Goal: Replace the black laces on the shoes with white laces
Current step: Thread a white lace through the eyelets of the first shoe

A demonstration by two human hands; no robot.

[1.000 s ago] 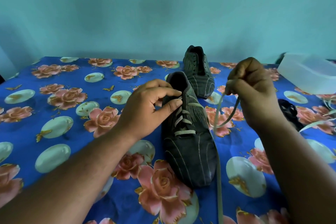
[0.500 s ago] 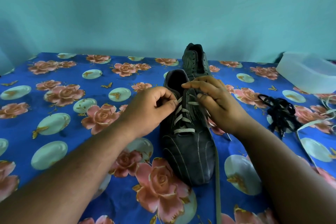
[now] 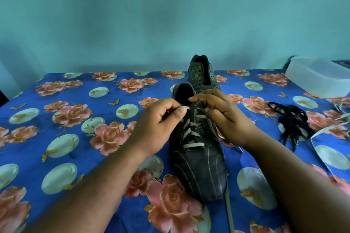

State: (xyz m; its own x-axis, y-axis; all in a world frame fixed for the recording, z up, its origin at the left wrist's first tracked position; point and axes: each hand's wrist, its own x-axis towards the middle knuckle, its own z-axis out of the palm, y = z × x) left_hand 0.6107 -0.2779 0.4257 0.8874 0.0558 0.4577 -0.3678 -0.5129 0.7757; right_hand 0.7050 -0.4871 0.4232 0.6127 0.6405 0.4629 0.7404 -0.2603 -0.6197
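A person's left hand (image 3: 161, 117) pinched the tip of a white lace (image 3: 193, 134) at the upper eyelets of the near shoe (image 3: 198, 166), which stood mid-desk on a blue floral cloth (image 3: 75, 119); the right hand (image 3: 223, 115) curled its fingers round the lace's other run. The far shoe (image 3: 201, 73) stood unlaced behind, with removed black laces (image 3: 291, 121) heaped toward the right edge. The lace looked flat, soft and limp, likely best held near its stiff tip.
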